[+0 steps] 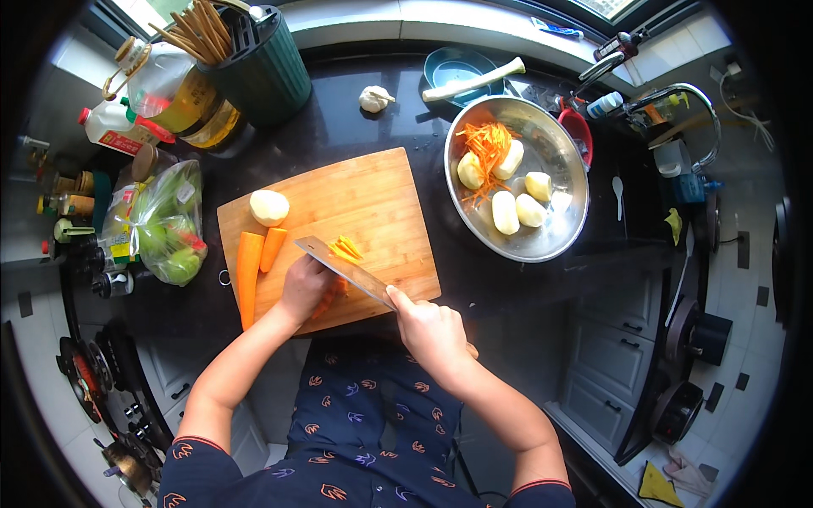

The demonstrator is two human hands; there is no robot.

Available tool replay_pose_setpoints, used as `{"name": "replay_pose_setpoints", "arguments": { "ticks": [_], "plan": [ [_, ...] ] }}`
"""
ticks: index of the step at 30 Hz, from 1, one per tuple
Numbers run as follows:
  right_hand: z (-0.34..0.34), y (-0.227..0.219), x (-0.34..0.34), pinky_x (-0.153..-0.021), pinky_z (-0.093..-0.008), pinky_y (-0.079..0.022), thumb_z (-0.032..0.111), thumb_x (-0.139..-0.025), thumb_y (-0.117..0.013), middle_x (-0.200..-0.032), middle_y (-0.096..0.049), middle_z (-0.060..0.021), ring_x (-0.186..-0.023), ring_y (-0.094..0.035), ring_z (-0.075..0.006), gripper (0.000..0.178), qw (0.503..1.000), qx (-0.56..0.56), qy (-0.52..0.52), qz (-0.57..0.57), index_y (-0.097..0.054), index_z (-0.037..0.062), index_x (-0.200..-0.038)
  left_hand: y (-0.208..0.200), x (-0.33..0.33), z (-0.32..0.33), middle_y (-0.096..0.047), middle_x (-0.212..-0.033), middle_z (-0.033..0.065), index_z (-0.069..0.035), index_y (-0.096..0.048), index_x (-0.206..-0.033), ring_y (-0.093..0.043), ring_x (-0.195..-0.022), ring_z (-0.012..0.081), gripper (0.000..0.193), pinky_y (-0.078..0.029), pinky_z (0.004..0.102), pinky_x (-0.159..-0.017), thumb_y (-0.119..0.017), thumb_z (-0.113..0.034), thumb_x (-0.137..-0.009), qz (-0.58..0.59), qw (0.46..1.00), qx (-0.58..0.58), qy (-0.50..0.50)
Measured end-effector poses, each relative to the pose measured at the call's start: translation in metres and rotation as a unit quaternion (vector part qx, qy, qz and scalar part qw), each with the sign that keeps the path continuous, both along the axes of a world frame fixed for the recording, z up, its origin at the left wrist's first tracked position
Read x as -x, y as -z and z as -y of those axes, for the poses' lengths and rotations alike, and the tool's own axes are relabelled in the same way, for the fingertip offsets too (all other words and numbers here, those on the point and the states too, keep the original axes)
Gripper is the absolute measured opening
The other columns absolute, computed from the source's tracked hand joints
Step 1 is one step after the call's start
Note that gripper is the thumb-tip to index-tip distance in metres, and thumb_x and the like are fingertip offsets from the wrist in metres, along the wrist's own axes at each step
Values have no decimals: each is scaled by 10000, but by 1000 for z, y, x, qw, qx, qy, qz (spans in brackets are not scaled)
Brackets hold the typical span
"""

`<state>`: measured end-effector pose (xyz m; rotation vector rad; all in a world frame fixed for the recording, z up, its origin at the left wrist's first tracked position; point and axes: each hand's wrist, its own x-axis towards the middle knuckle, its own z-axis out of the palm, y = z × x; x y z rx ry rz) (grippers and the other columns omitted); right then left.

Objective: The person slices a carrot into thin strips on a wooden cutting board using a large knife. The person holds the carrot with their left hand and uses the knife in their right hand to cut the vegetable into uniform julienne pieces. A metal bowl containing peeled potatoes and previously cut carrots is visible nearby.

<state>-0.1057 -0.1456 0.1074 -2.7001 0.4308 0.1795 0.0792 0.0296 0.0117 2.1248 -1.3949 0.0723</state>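
My right hand is wrapped around the handle of a broad kitchen knife, whose blade slants across the wooden cutting board. Beside the blade, my left hand is closed with curled fingers over sliced carrot, which it partly hides. On the blade's far side lies a small pile of carrot shreds. Left of that hand are a long carrot piece and a shorter carrot piece. A peeled potato rests at the board's far left.
A steel bowl at right holds carrot shreds and several peeled potatoes. Behind it, a pale stalk lies across a blue basin. Garlic, a green chopstick holder and a vegetable bag stand around the board.
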Motion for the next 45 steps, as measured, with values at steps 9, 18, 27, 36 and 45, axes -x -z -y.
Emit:
{"name": "replay_pose_setpoints", "arguments": {
  "ticks": [9, 18, 27, 36, 45],
  "plan": [
    [-2, -5, 0, -535, -421, -576, 95, -884, -599, -671, -687, -146, -591, -712, -318, 322, 1000, -1, 3, 14, -666, 120, -1198, 1, 0, -1, -647, -855, 58, -93, -711, -809, -676, -826, 254, 185, -583, 367, -627, -733, -52, -630, 18, 1000, -1, 4],
    [3, 1, 1, -535, -440, -570, 93, -903, -594, -670, -687, -148, -594, -711, -327, 295, 1000, -10, 8, 8, -670, 128, -1186, -9, -1, 5, -650, -874, 65, -93, -707, -802, -675, -819, 262, 181, -589, 366, -628, -735, -51, -628, 78, 997, 13, -2],
    [2, 1, 4, -538, -447, -575, 97, -903, -595, -687, -693, -148, -578, -706, -323, 317, 1000, -9, 3, 10, -671, 126, -1209, 6, 0, 0, -644, -864, 64, -87, -704, -817, -677, -812, 269, 194, -586, 376, -614, -743, -56, -629, 16, 1000, 9, -11],
    [6, 9, 2, -559, -477, -569, 135, -930, -629, -669, -683, -170, -591, -693, -369, 261, 1000, -20, 22, -7, -674, 147, -1187, -6, 0, 4, -629, -833, 68, -91, -708, -797, -671, -777, 274, 173, -572, 378, -587, -731, -54, -630, 61, 998, -3, -11],
    [8, 4, 4, -537, -439, -573, 95, -888, -603, -643, -677, -145, -583, -709, -328, 261, 1000, -20, 9, 21, -659, 117, -1143, -16, -1, 6, -664, -879, 126, -3, -715, -886, -696, -753, 293, 209, -581, 371, -602, -723, -15, -678, 71, 997, -9, 16]
  ]
}}
